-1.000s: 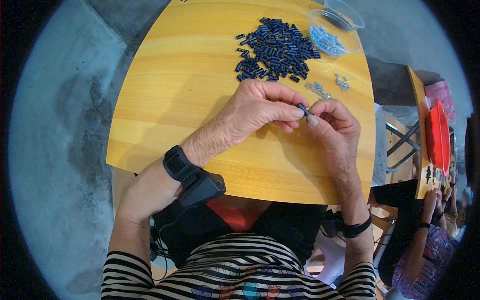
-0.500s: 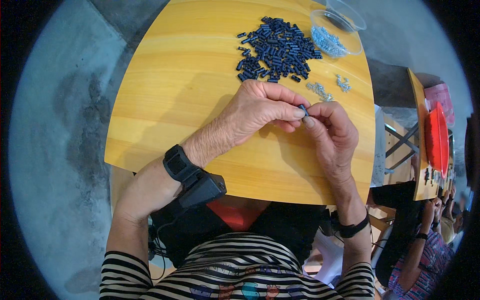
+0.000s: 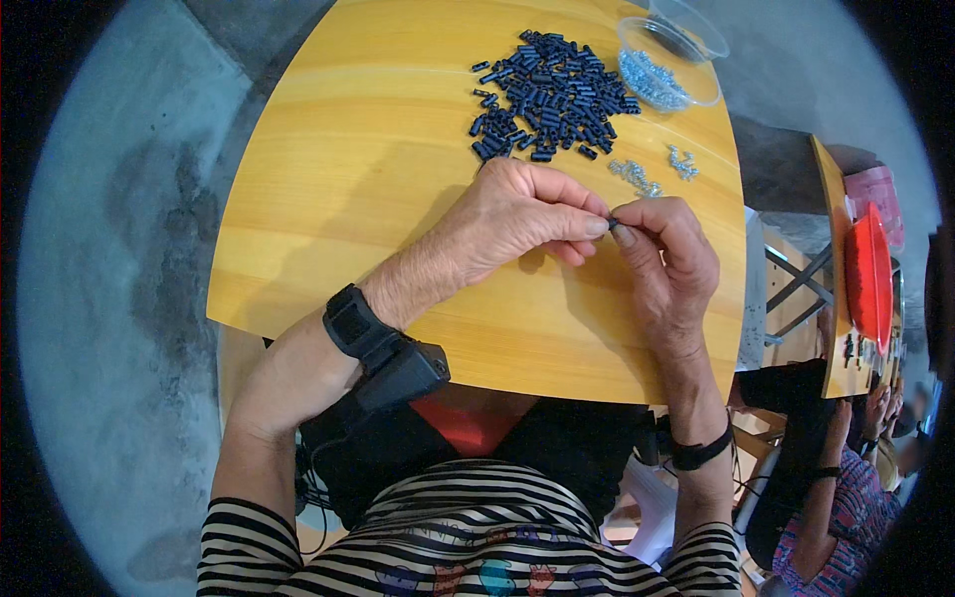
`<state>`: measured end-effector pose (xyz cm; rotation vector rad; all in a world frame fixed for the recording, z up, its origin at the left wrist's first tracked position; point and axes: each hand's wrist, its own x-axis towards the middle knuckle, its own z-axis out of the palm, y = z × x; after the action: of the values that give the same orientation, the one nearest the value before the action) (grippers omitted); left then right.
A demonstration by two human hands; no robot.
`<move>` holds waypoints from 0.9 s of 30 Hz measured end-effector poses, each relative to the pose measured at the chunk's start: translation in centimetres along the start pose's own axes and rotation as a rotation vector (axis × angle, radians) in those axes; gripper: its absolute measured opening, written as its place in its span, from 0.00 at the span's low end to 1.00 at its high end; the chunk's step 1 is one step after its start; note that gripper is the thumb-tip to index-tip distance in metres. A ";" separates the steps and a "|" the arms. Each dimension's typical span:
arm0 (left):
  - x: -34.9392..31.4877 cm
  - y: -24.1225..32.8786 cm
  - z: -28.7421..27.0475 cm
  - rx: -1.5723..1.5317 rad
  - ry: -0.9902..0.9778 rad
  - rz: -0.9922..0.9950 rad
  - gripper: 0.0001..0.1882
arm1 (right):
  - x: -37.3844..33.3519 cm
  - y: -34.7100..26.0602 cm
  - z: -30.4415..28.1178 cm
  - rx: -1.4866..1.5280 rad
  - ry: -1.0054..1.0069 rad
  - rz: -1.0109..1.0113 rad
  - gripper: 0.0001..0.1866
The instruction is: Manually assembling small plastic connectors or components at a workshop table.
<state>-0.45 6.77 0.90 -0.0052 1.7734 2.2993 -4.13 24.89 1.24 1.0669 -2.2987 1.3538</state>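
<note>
My left hand (image 3: 537,221) pinches small dark piece (image 3: 613,224) between thumb and forefinger. My right hand (image 3: 671,257) pinches at same piece, fingertips closed. Piece is between both hands, above yellow table (image 3: 388,129). Farther: pile of black tubes (image 3: 557,95); to its right, shiny small parts (image 3: 634,177), clear bowl (image 3: 713,98).

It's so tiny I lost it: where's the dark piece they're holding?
In the head view, the dark piece is right of centre, pinched between the left hand and right hand, just below the silvery bits.
</note>
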 end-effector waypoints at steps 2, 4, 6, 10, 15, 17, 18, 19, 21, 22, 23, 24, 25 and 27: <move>0.0 0.2 0.0 0.000 -0.008 -0.021 0.11 | -0.2 0.5 0.0 0.107 -0.019 0.046 0.06; 0.0 0.2 0.0 -0.001 -0.017 -0.042 0.11 | -0.5 0.4 0.2 0.230 -0.012 0.162 0.05; 0.0 0.1 0.1 0.019 -0.025 -0.040 0.10 | -0.7 0.2 0.1 0.354 -0.006 0.278 0.04; -0.1 0.2 0.3 0.051 -0.019 -0.006 0.10 | -0.4 -0.4 -0.3 0.506 -0.069 0.478 0.05; 0.0 0.3 0.0 0.105 0.010 0.005 0.10 | -0.3 0.5 -0.5 0.683 -0.068 0.627 0.05; 0.1 0.1 0.1 0.083 0.007 0.010 0.10 | -0.4 1.1 -0.8 0.848 -0.047 0.668 0.06; 0.2 0.0 0.1 0.063 0.006 0.012 0.10 | -0.4 1.5 -0.9 0.849 -0.048 0.668 0.06; 0.2 -0.1 0.1 0.062 0.006 0.012 0.10 | -0.4 1.9 -1.1 0.904 -0.073 0.681 0.06; 0.1 -0.1 0.1 0.049 0.001 0.028 0.10 | -0.3 2.2 -1.3 0.959 -0.099 0.692 0.06; 0.1 0.0 0.2 0.049 0.001 0.029 0.10 | -0.3 2.3 -1.4 0.997 -0.094 0.703 0.07; 0.1 0.0 0.2 0.067 0.001 0.025 0.09 | -0.3 2.3 -1.4 1.035 -0.089 0.713 0.07; 0.1 0.0 0.2 0.084 0.001 0.021 0.09 | -0.3 2.3 -1.4 1.035 -0.089 0.713 0.07; 0.1 0.0 0.2 0.084 0.002 0.021 0.09 | -0.3 2.2 -1.4 1.019 -0.091 0.708 0.08; 0.1 -0.1 0.1 0.109 -0.002 0.025 0.09 | -0.3 2.1 -1.4 1.004 -0.092 0.703 0.08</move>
<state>-0.54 6.96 0.82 0.0378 1.9052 2.2155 -5.64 26.80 0.46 0.4614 -2.0946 2.9553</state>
